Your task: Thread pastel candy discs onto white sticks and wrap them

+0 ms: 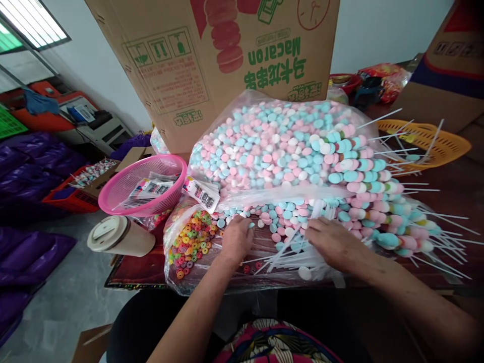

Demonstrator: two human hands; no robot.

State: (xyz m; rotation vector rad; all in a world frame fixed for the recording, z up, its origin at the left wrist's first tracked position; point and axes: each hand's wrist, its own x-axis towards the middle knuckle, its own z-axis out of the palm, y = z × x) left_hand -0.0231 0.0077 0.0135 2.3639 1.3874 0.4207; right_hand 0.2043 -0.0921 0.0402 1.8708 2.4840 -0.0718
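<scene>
My left hand (pixel 238 238) is at the edge of the loose candies, just right of the colourful ring candies (pixel 192 241). Its fingers are curled together, and a small blue candy (pixel 251 225) shows at the fingertips. Above a bundle of thin white sticks (pixel 291 259), my right hand (pixel 331 243) has bent fingers pressed together; what they pinch is hidden. Pink, white and blue candies (pixel 264 146) fill a large clear plastic bag behind both hands. To the right lies a stack of candy skewers (pixel 378 201), their stick ends pointing right.
A large cardboard box (pixel 162 85) stands behind the bag. At left are a pink basket (pixel 108 194) with printed packets and a cream lidded cup (pixel 132 239) near the table edge. An orange basket (pixel 454 141) stands right. Purple sacks (pixel 30 247) lie on the floor.
</scene>
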